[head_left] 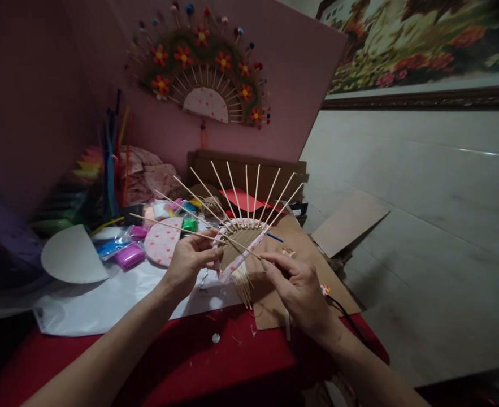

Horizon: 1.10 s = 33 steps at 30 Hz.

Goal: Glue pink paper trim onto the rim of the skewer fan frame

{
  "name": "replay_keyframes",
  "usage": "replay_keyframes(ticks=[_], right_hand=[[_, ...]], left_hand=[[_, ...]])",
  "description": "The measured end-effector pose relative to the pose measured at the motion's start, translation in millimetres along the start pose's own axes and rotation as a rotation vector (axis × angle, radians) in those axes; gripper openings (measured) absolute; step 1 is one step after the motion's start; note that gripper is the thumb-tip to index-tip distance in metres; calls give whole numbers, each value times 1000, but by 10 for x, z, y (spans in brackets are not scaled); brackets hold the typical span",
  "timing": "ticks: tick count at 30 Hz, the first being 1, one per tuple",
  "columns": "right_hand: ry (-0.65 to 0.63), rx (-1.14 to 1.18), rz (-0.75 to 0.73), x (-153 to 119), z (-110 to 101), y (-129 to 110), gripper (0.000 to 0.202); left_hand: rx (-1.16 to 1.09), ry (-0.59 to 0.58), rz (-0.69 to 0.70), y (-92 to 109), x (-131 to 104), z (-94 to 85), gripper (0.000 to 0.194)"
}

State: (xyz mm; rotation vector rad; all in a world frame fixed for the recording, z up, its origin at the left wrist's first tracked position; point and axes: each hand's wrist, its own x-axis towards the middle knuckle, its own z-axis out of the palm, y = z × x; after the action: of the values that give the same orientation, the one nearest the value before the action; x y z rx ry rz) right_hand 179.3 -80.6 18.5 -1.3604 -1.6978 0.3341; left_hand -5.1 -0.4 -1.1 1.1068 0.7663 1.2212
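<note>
My left hand (187,260) grips the left end of a cardboard half-circle (235,247) edged with white fabric with reddish spots. Several thin wooden sticks (256,195) fan outward from its curved edge. In a pinch of thumb and fingers, my right hand (295,288) holds the near end of one wooden stick (247,249), which slants across the half-circle to the upper left. A bundle of loose sticks (243,288) lies below the half-circle. To the left is a spotted fabric half-circle (163,242).
A large cardboard sheet (270,311) lies at the right, with a cable (346,314) beside it. White sheeting (83,314) and packets of coloured clay (129,256) are on the left. A decorated fan (207,102) hangs on a pink board behind. Red cloth (168,362) covers the table.
</note>
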Motion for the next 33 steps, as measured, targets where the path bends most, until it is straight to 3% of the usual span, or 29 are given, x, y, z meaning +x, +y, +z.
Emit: replay_keyframes(ticks=[22,33], right_hand=[[-32,-64,-27,41,-42,25,22],[10,-85,-36,55,-103,14,20]], left_hand=[[2,21,-11,-13,-3,2,37],[10,16,-17,-4,-20,28,38]])
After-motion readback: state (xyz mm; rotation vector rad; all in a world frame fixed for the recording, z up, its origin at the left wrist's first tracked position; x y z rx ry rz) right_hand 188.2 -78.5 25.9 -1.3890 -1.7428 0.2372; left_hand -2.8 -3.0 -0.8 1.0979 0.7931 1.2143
